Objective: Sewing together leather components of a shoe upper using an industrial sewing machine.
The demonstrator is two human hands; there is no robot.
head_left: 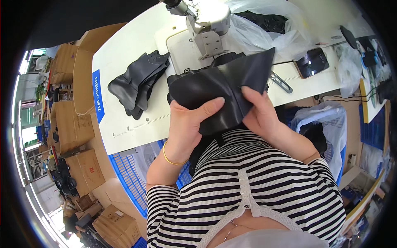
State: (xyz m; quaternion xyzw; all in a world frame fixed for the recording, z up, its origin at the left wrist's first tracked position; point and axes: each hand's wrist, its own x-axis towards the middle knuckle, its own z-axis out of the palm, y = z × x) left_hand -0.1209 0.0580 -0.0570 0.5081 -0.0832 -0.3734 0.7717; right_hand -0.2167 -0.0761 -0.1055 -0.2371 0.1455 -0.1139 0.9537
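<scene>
Both hands hold one black leather piece (219,87) up in front of me, just below the sewing machine head (209,25). My left hand (188,122) grips its lower left part, thumb lying across the front. My right hand (258,109) pinches the lower right edge, and that side of the piece folds upward to a point. A gold bangle (171,159) circles my left wrist. A stack of similar black leather pieces (138,80) lies on the white sewing table (124,124) to the left.
A phone (313,62) and clear plastic bags (264,33) with dark pieces lie at the right of the table. A metal tool (281,82) rests near the table edge. Blue crates (130,175) and cardboard boxes (74,124) stand on the floor at the left.
</scene>
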